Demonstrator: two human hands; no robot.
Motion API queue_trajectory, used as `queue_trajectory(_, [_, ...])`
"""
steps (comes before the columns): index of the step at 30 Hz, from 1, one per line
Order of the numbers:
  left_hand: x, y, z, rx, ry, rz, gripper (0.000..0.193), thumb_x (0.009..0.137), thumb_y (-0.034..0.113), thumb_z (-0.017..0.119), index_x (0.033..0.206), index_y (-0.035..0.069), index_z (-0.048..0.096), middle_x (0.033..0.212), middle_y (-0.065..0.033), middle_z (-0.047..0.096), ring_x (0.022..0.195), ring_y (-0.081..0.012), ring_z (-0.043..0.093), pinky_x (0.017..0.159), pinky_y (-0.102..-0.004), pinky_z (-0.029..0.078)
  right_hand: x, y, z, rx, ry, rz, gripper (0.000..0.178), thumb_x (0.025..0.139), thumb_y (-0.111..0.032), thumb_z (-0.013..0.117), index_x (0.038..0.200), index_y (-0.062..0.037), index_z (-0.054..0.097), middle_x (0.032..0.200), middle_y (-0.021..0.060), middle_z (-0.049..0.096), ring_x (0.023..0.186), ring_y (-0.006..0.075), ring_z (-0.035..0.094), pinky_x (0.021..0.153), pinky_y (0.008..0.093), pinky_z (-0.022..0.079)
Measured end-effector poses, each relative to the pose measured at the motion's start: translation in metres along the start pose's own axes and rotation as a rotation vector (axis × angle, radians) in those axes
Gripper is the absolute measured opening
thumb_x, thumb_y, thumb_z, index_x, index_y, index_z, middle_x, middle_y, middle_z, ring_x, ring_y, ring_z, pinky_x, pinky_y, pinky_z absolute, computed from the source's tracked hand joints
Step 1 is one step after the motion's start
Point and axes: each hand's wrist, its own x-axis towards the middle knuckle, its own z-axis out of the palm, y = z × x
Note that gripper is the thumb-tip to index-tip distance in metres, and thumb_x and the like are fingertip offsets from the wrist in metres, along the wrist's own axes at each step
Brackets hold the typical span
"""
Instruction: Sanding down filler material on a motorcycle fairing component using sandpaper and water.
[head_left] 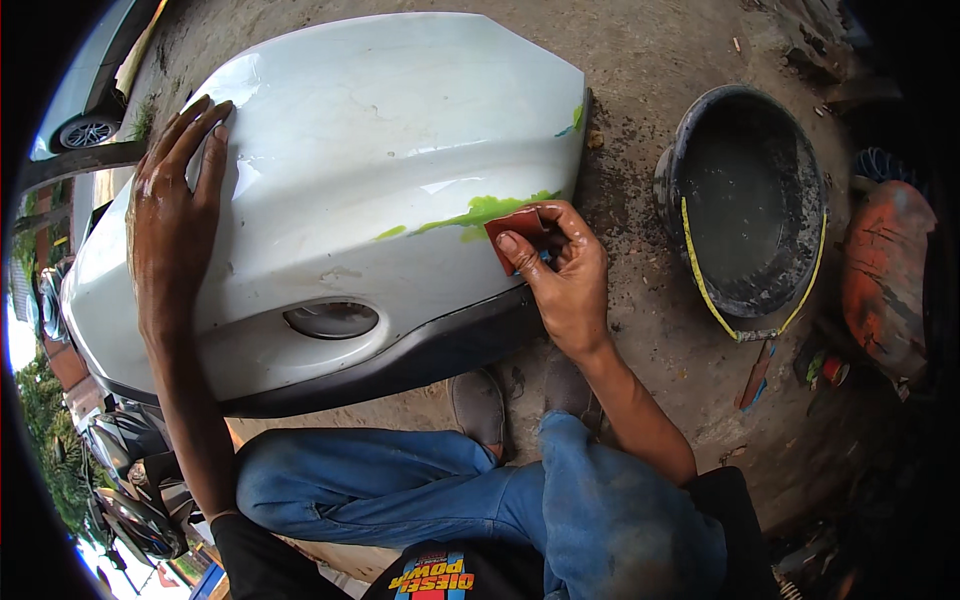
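Observation:
A white car bumper (370, 120) lies in front of me, its surface wet and shiny in places. Across its left side rests my left hand (178, 205), fingers stretched out and holding nothing. My right hand (572, 285) pinches a folded piece of reddish-brown sandpaper (508, 232) between thumb and fingers. The sandpaper is at the bumper's right part, beside a bright green patch (480, 209) on the white paint; whether it presses on the surface is hard to see. Nearer to me, the bumper has an oval opening (332, 320) and a black lower edge (440, 352).
To the right stands a black bucket (690, 120) of murky water with a yellow handle (700, 280). Beyond it sits a worn orange-red object (885, 280). A brown strip (755, 376) lies on the dirty ground. A parked car (85, 90) and motorcycles (130, 460) show at the left.

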Motion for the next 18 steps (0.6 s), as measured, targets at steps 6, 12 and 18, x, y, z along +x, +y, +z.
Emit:
queue_trajectory(6, [0.000,-0.006,-0.001,0.004,0.005,0.010,0.037,0.109,0.035,0.058,0.139,0.018,0.073,0.151,-0.0061,0.064,0.143,-0.0274,0.057,0.123,-0.0449,0.040,0.002,0.003,0.000,-0.075,0.071,-0.020,0.025,0.098,-0.017,0.081,0.110,0.0012,0.070,0.097,0.0041,0.073,0.088,0.0103,0.066,0.081,0.0278,0.054])
queue_trajectory(12, [-0.002,-0.005,-0.003,-0.007,0.006,0.012,0.038,0.109,0.035,0.058,0.139,0.017,0.072,0.150,-0.0073,0.064,0.142,-0.0280,0.058,0.123,-0.0447,0.041,0.000,-0.005,0.000,0.131,0.096,0.102,0.022,0.103,-0.017,0.076,0.111,0.0026,0.071,0.097,0.0023,0.072,0.088,0.0067,0.064,0.080,0.0236,0.053])
queue_trajectory(18, [-0.003,-0.006,-0.005,0.006,0.010,0.031,0.038,0.110,0.036,0.057,0.139,0.017,0.072,0.151,-0.0068,0.064,0.143,-0.0277,0.057,0.124,-0.0447,0.039,-0.004,-0.004,-0.006,0.191,0.139,-0.060,0.017,0.107,-0.011,0.068,0.117,0.0033,0.068,0.107,0.0040,0.068,0.098,0.0082,0.064,0.087,0.0251,0.054])
